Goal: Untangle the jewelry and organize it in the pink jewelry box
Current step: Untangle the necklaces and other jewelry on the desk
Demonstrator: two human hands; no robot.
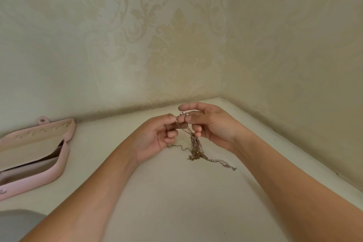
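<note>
Both arms are bare along all that shows. The left forearm [98, 192] comes in just right of the pink jewelry box [45, 178], and the right forearm [284, 173] lies farther right of it. The left hand [157, 137] and right hand [212, 124] are bare too, with slim fingers [193, 106] and short nails. A grey rounded shape [17, 224] nearer than the box may be clothing; I cannot tell.

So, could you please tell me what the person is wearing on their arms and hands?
Nothing that shows. The left forearm and right forearm are bare, with no sleeve reaching into view. The left hand and right hand carry no visible ring, watch, bracelet or glove.
</note>
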